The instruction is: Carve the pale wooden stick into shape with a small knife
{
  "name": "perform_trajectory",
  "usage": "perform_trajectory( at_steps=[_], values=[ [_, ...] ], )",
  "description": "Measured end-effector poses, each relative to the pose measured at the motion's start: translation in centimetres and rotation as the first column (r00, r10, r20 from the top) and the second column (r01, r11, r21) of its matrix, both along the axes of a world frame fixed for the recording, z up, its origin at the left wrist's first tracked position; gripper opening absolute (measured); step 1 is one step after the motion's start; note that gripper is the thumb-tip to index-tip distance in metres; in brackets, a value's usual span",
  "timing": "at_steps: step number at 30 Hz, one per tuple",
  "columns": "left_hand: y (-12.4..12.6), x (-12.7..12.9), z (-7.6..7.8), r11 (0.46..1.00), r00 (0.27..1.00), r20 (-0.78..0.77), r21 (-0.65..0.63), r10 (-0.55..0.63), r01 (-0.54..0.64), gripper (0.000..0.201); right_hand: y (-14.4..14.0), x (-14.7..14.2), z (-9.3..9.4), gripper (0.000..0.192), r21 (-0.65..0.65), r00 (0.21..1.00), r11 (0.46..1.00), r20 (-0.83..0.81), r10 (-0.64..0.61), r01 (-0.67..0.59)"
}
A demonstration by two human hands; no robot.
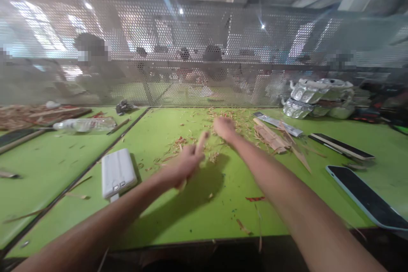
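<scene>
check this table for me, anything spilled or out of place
Yes: pale shavings are strewn loosely over the green tabletop around the right hand, not gathered together. A clear bottle lies on its side at the left instead of standing. Nothing looks plainly damaged, though blur hides detail.

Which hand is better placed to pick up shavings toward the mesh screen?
Probably the right hand: it is nearer the farther shavings, though blur hides its grip. The left hand holds a pale stick.

White power bank (117, 171), clear plastic bottle (91, 125) and blue-edged phone (363, 193)
</scene>
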State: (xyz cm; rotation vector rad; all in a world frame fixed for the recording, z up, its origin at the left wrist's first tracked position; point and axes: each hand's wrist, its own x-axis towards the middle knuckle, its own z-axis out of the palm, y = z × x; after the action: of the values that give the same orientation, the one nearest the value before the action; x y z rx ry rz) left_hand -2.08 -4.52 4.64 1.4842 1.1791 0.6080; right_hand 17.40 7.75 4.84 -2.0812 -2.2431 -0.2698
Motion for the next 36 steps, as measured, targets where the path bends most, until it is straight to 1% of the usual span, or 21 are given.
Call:
perform_trajectory(
  at_steps=[1, 2, 3, 5, 6, 7, 9, 11, 13, 15, 18, 21, 24, 29, 34, 36],
  values=[
    [-0.7, -0.3, 0.5, 0.999, 0.998, -0.043, -0.039, -0.039, 0.037, 0.011, 0.0, 1.1, 0.1, 0.027, -0.009, 0.998, 0.998, -0.002, -0.065, 0.065],
    [-1.2, -0.6, 1.0, 0.998, 0.997, -0.065, -0.053, -0.042, 0.039, 0.012, -0.1, 2.3, 0.1, 0.026, -0.013, 0.994, 0.994, -0.004, -0.111, 0.110],
    [-1.3, -0.8, 1.3, 0.998, 0.997, -0.080, -0.060, -0.021, 0.017, 0.011, -0.3, 3.3, 0.1, 0.025, -0.020, 0.991, 0.990, -0.008, -0.137, 0.137],
    [-0.7, -1.1, 1.7, 1.000, 0.999, -0.047, -0.012, 0.021, -0.021, 0.007, -0.9, 4.6, 0.0, 0.028, -0.030, 0.990, 0.990, -0.024, -0.140, 0.140],
    [0.0, -1.0, 1.6, 0.999, 0.996, -0.074, 0.015, 0.044, -0.043, 0.005, -1.3, 4.8, -0.1, 0.030, -0.030, 0.991, 0.991, -0.034, -0.128, 0.127],
    [0.7, -0.9, 1.5, 0.999, 0.995, -0.096, 0.036, 0.026, -0.022, 0.006, -1.7, 4.8, -0.1, 0.034, -0.024, 0.993, 0.994, -0.044, -0.111, 0.110],
    [2.1, -0.2, 0.9, 0.996, 0.986, -0.164, 0.089, 0.025, -0.010, 0.009, -2.5, 4.2, 0.1, 0.042, 0.000, 0.995, 0.997, -0.059, -0.076, 0.076],
    [3.0, 0.5, 0.3, 0.990, 0.978, -0.208, 0.142, 0.028, 0.002, 0.011, -3.5, 3.2, 0.3, 0.046, 0.037, 0.995, 0.999, -0.093, -0.026, 0.030],
    [3.4, 1.1, -0.3, 0.981, 0.972, -0.231, 0.193, 0.038, 0.008, 0.011, -4.4, 2.3, 0.5, 0.044, 0.066, 0.989, 0.998, -0.141, 0.034, -0.024],
    [3.5, 1.4, -0.8, 0.968, 0.965, -0.254, 0.251, 0.061, 0.005, 0.011, -5.2, 1.5, 0.4, 0.038, 0.082, 0.984, 0.994, -0.162, 0.079, -0.067],
    [3.4, 1.4, -1.7, 0.944, 0.959, -0.266, 0.329, 0.094, -0.002, 0.010, -5.9, 0.5, -0.2, 0.029, 0.070, 0.990, 0.996, -0.126, 0.056, -0.048],
    [3.4, 1.4, -2.6, 0.927, 0.964, -0.234, 0.375, 0.127, -0.031, 0.012, -6.2, -0.1, -0.7, 0.028, 0.044, 0.993, 0.999, -0.117, 0.015, -0.010],
    [3.3, 1.5, -2.9, 0.917, 0.969, -0.193, 0.393, 0.152, -0.066, 0.015, -6.3, -0.4, -0.6, 0.029, 0.061, 0.995, 0.998, -0.100, 0.012, -0.006],
    [3.1, 1.6, -2.4, 0.929, 0.968, -0.203, 0.365, 0.146, -0.064, 0.017, -6.6, -0.6, -0.1, 0.028, 0.071, 0.998, 0.997, -0.056, 0.013, -0.009],
    [2.9, 1.6, -2.3, 0.934, 0.983, -0.128, 0.348, 0.134, -0.082, 0.021, -6.5, -0.2, -0.6, 0.033, 0.049, 0.994, 0.998, -0.098, 0.038, -0.033],
    [2.9, 1.6, -2.4, 0.934, 0.982, -0.127, 0.347, 0.142, -0.090, 0.022, -6.4, -0.2, -0.9, 0.037, 0.036, 0.993, 0.998, -0.111, 0.049, -0.045]
  ],
)
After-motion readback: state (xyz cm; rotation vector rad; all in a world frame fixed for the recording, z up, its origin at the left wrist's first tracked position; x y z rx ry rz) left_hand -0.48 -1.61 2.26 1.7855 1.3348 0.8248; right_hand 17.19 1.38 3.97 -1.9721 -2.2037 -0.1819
